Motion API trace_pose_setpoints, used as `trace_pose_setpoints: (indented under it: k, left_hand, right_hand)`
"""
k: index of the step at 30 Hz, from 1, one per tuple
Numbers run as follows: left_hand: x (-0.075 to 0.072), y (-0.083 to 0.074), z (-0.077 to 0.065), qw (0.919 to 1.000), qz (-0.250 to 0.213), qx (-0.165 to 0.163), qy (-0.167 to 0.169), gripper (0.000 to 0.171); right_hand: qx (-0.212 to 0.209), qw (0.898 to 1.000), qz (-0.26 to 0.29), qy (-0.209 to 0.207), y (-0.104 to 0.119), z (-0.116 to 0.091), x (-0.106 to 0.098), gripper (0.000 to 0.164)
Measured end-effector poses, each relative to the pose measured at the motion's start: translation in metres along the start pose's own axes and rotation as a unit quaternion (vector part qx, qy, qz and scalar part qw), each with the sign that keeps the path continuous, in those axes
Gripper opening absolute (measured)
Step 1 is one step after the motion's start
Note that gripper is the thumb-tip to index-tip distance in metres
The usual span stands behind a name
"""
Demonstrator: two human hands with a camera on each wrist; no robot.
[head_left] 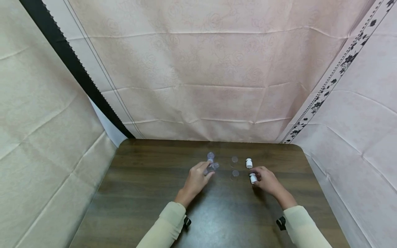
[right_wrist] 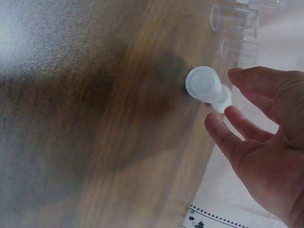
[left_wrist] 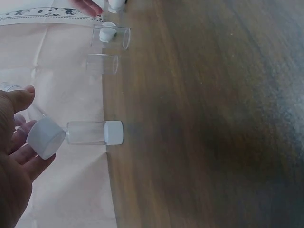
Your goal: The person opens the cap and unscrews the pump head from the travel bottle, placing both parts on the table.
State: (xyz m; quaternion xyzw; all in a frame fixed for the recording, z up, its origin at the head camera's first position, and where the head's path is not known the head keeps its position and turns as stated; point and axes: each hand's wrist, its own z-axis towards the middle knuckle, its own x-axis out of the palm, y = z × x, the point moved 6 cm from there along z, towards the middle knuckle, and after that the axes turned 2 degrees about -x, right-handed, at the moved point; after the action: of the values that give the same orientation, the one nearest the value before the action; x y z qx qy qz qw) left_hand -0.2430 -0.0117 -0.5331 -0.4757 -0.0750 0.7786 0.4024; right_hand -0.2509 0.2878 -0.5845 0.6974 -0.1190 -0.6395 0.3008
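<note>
My left hand [head_left: 195, 179] holds a clear vial with a white cap [left_wrist: 46, 137], tilted with the cap low; the fingers partly hide its body. Just beyond stands another clear vial [left_wrist: 85, 133], its white cap [left_wrist: 114, 133] down on the table. My right hand [head_left: 269, 179] is at the nearer small white bottle [head_left: 253, 178]. In the right wrist view, thumb and fingers are spread around this bottle [right_wrist: 202, 84], with gaps between them and it. A second white bottle [head_left: 249, 163] stands just behind it.
Between the hands, two clear open cups [head_left: 234, 159] [head_left: 235, 173] stand one behind the other on the brown wooden table [head_left: 217, 213]. Pale cloth [head_left: 201, 69] hangs behind the table's far edge and along both sides.
</note>
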Motion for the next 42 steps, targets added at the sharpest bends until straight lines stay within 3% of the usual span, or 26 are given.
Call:
trace_pose_setpoints:
  k: [10, 24, 42]
  left_hand:
    - [0.013, 0.015, 0.0, 0.9987, -0.023, -0.044, 0.014, 0.043]
    - [0.037, 0.034, -0.007, 0.9868, -0.034, -0.138, 0.078, 0.042]
    - [0.056, 0.044, -0.017, 0.9768, -0.065, -0.168, 0.115, 0.04]
  right_hand:
    - [-0.067, 0.995, -0.068, -0.032, 0.029, -0.01, -0.008, 0.047]
    - [-0.078, 0.994, -0.065, -0.041, 0.05, -0.028, -0.01, 0.049]
    - [-0.067, 0.995, -0.06, -0.034, 0.059, -0.036, 0.001, 0.048]
